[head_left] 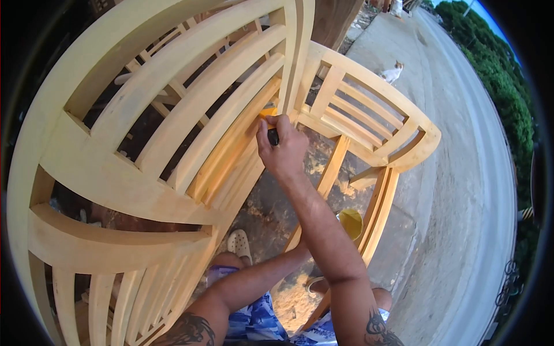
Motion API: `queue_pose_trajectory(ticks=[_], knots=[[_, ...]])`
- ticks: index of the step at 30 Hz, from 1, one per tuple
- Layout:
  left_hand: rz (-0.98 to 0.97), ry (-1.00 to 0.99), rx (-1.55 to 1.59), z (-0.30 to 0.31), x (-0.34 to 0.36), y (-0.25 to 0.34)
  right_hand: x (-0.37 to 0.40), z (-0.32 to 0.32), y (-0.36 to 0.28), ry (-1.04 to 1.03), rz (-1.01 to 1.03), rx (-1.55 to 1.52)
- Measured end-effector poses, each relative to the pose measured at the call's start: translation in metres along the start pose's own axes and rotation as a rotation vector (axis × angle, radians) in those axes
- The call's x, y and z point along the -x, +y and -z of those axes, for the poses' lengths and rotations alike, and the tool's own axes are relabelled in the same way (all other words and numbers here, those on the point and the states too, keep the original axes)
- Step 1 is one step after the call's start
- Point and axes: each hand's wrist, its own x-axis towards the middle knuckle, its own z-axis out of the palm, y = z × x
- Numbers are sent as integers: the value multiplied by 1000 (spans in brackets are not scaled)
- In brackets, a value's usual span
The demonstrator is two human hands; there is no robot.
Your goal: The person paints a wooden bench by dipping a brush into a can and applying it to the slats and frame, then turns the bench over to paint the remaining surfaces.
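Note:
My right hand (281,147) is closed around what looks like a paintbrush (268,113), with a yellow part at the front and a black end showing below my fingers. It is held against the inner slats of a pale wooden bench frame (190,121), near an upright post. The lower slats (231,153) there look darker and more orange than the bare wood around them. My left hand (301,249) lies low by a front rail, mostly covered by my right forearm, so its fingers do not show. Just right of that forearm stands a container (350,224) with yellowish contents.
The bench's slatted side (369,109) rises ahead on the right. Bare rails (381,213) span the floor gap. My clog (239,245) rests on the stained ground. A white and orange cat (392,73) is on the pavement, beside a road (479,190).

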Motion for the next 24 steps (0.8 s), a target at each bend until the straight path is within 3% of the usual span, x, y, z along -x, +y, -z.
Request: queue_pose_trajectory(ticks=[2,5,7,11,14,18,22,24], knots=[[24,18,48,-6,10,19,1,-2,6,-107,-13,-6],[11,28,-79,-17,21,60,-1,-5,15,45,-13,-22],[-3,-80,56,-20,23,70,10,-1,7,117,-49,-37],[36,-157,110,-17,20,64,16,-3,4,22,50,-162],[68,-135,52,-14,19,58,6,-1,27,100,-35,-125],[78,-126,40,-11,19,56,32,4,11,170,-132,-119],[85,-122,18,-11,19,51,25,0,12,42,-33,-206],[86,-119,9,-10,18,50,16,0,22,105,-74,-168]])
